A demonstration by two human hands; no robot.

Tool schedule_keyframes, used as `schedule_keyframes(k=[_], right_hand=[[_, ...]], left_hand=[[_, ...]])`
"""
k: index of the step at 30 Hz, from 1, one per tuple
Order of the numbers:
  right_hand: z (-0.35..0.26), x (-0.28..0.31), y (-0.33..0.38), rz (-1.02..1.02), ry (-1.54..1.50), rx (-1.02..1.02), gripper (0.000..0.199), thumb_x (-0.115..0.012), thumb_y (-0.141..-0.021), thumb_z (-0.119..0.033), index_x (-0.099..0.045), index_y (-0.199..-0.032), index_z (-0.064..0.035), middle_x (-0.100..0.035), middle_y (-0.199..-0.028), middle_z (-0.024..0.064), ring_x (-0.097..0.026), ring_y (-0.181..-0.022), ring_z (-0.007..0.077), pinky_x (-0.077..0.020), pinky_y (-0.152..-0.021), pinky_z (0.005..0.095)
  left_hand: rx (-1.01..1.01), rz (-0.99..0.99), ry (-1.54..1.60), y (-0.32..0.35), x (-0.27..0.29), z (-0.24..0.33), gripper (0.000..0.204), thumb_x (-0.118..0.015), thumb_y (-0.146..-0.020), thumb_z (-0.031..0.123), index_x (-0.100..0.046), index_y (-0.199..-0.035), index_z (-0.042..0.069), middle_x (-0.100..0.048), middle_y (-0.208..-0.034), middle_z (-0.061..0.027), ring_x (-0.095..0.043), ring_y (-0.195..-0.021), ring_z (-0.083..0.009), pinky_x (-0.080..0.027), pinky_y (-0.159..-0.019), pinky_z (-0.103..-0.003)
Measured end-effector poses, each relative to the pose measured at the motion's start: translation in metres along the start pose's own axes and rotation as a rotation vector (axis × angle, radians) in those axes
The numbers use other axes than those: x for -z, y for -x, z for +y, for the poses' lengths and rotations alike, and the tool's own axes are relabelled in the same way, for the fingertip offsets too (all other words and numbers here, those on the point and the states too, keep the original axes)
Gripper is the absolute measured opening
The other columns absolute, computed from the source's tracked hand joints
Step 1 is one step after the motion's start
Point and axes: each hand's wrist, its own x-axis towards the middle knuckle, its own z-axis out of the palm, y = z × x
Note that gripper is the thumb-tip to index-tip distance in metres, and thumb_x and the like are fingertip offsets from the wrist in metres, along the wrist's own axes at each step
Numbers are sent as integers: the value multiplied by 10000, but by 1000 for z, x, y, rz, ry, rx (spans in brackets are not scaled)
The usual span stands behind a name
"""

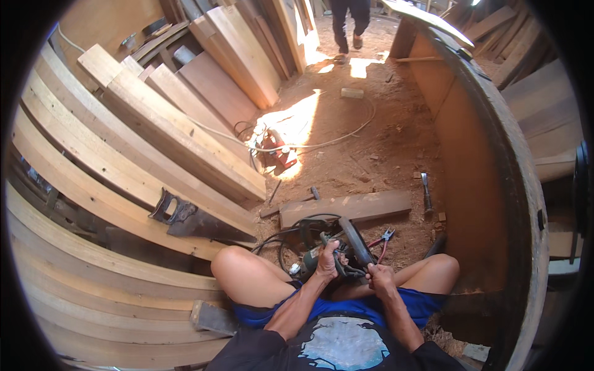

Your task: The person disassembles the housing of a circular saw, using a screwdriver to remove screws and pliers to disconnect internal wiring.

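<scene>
A dark green corded power tool [352, 244] with a long flat black plate rests in my lap, between my bent knees. My left hand [328, 261] is closed round its body, thumb on top. At the plate's near end, my right hand [380, 278] has its fingers curled in a pinch; what lies between them is hidden. Just beyond the tool, pliers [384, 240] with red handles lie on the ground. A brown board [346, 209] lies farther out, with a hammer [297, 203] at its left end. To its right is a chisel [427, 193].
A handsaw [192, 219] lies across the long timber beams [142, 142] at left. A tall wooden panel [476, 167] bounds the right. Ahead, a red power tool [284, 156] sits near a pale cable [328, 143] on dusty ground. A person [350, 25] stands at the far end.
</scene>
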Motion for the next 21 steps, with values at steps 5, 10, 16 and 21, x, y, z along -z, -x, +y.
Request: schedule_keyframes(k=[5,10,16,21], right_hand=[[-94,-8,22,219,1338,497,353,-569,-1040,-308,-755,-1146,-26,-764,-944,255,-744,-873,456,-569,-827,578],[-193,-155,-28,-286,1384,687,581,-567,-982,-240,-560,-1544,-89,-701,-1315,275,-689,-1186,449,-543,-992,548],[-158,-291,-132,-536,1524,567,724,-577,-930,-173,-427,-1632,-85,-676,-1352,316,-675,-1227,474,-535,-1029,530],[-156,-228,-120,-501,1208,829,513,-623,-998,-275,-612,-1451,-35,-740,-1199,287,-717,-1122,445,-562,-960,502]], left_hand=[[6,58,-13,2,5,-7,189,-700,-979,261,-573,-883,158,-527,-628,1,-556,-461,-150,-523,-445,-341],[0,85,44,9,-5,0,143,-680,-972,243,-604,-923,132,-574,-672,-5,-574,-471,-141,-530,-447,-314],[-114,141,21,3,-4,-9,161,-676,-967,238,-665,-1028,89,-642,-733,-19,-611,-548,-134,-551,-531,-323],[65,42,0,9,12,-4,207,-648,-995,339,-659,-976,134,-614,-728,8,-593,-565,-133,-524,-549,-316]])
